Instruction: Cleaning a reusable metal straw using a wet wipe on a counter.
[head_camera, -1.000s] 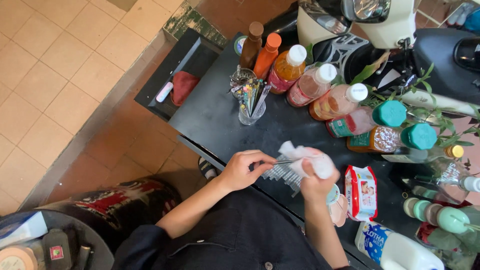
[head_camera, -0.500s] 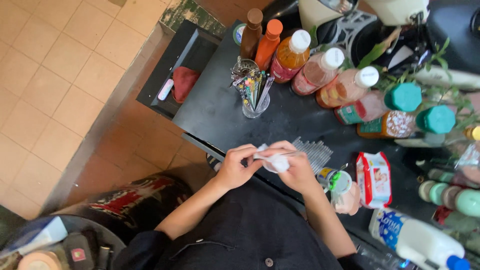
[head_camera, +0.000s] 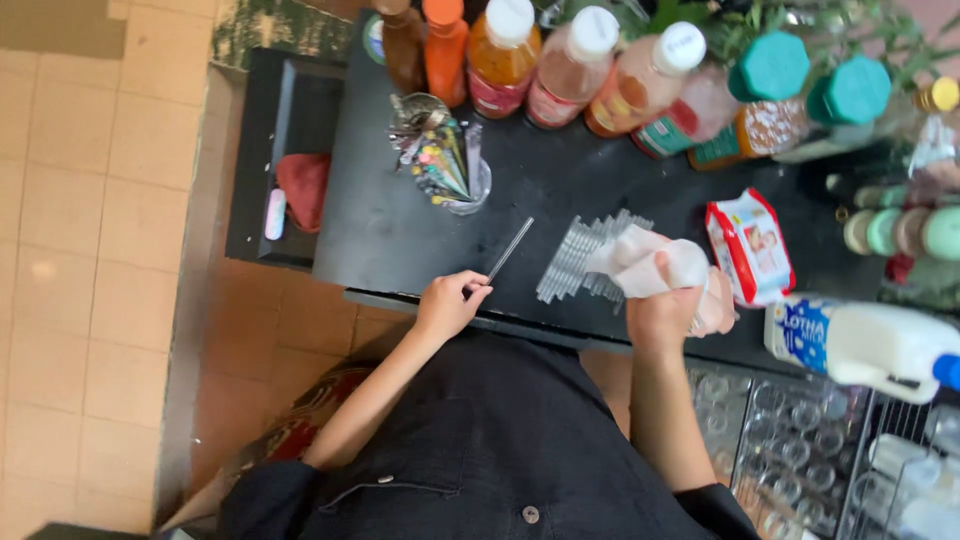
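On the left side of the black counter (head_camera: 400, 240) stands a clear cup full of spoons and sticks (head_camera: 445, 165). Just below it lies a thin clear straw (head_camera: 510, 248). The straw is long and slanted: its near end points down toward the person and its far end points up and to the right. The left hand (head_camera: 450, 303) is at the near end, and its fingertips (head_camera: 478, 287) pinch that end, so this hand is closed on the straw. The straw reaches away from the left hand toward the middle of the counter. Next comes a row of more clear straws (head_camera: 590, 260) lying side by side. The right hand (head_camera: 665, 305) is just beside that row, well apart from the left hand. It is closed around a white wipe (head_camera: 650, 262), and the bunched wipe sticks up above the fingers. The left hand is much nearer to the single straw than the right hand is. Farther right lies a red and white pack of wipes (head_camera: 750, 248), and then a white milk bottle (head_camera: 870, 345) on its side.
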